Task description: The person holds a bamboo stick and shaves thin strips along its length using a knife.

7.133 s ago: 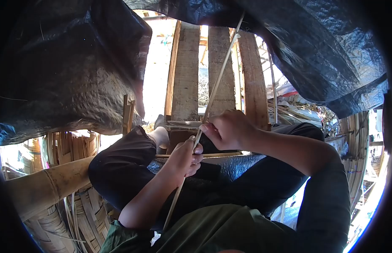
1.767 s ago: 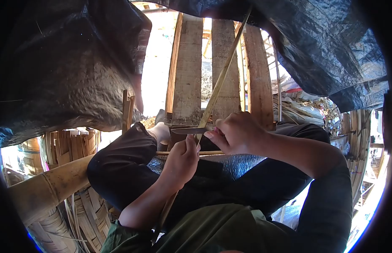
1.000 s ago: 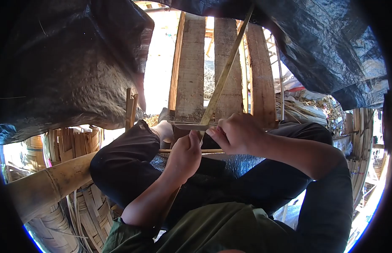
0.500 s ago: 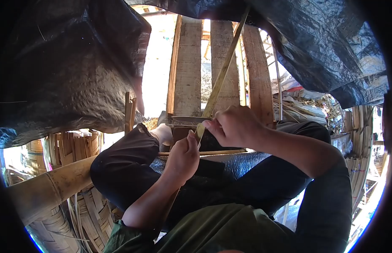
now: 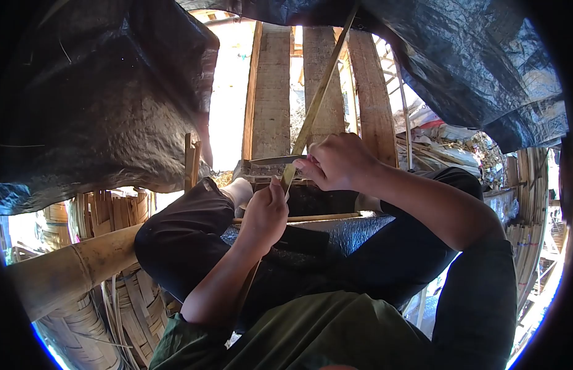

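A long, narrow bamboo strip (image 5: 319,102) slants from the upper middle down to my hands. My left hand (image 5: 266,216) is closed round its lower part, with the thumb pointing up along it. My right hand (image 5: 343,161) grips a knife (image 5: 275,160) whose dark blade points left and lies across the strip, just above my left thumb. The right thumb presses by the strip near the blade. The knife's handle is hidden inside my right fingers. Below my left hand, the strip's tail is mostly covered by the forearm.
Wooden planks (image 5: 271,92) run away ahead of me, with gaps between them. Black plastic sheets hang at the left (image 5: 107,98) and the upper right (image 5: 471,68). A thick bamboo pole (image 5: 77,271) is at my left knee, near woven bamboo (image 5: 138,302). Bamboo pieces (image 5: 527,216) are stacked at the right.
My right hand and the knife have moved up along the strip, away from my left hand, so more strip shows between them. My left hand has moved slightly down and left.
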A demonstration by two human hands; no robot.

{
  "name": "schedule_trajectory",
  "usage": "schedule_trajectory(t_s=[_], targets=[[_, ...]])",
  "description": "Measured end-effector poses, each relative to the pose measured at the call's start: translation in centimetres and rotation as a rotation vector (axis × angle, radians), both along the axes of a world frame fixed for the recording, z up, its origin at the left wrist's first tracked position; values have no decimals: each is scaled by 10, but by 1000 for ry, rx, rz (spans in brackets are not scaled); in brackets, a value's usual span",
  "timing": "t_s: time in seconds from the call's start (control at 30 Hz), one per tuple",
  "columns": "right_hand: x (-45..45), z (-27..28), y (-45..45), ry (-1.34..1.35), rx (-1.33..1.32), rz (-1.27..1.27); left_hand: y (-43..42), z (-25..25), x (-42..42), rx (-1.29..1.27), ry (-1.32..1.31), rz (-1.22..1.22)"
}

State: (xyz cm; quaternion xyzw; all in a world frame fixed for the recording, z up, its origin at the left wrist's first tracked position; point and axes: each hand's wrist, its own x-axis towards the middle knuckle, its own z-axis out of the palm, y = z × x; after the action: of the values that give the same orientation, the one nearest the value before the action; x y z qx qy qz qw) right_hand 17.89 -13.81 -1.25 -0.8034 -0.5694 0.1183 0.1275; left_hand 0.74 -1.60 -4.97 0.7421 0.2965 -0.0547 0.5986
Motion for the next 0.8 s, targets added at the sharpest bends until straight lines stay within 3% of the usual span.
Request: schedule_trajectory(t_s=[0.07,0.13,0.3,0.4,0.47,0.53,0.6,0.7,0.8], targets=[[16,-4,-3,-61,72,17,-3,4,-2,-21,2,12],[52,-1,-2,-74,-65,-319,-6,23,-2,-350,102,107],[4,17,0,94,-166,-328,-5,32,1,-520,136,146],[-33,8,-8,103,10,-175,0,40,3,-747,180,130],[-41,2,-11,297,150,-323,3,39,3,-880,207,96],[-31,4,-8,343,107,-356,3,32,3,-992,187,67],[-18,12,-1,466,23,-448,1,32,3,-951,185,61],[-9,5,7,510,157,-455,-3,38,5,-848,184,37],[-1,9,12,492,99,-493,-4,35,5,-771,176,29]])
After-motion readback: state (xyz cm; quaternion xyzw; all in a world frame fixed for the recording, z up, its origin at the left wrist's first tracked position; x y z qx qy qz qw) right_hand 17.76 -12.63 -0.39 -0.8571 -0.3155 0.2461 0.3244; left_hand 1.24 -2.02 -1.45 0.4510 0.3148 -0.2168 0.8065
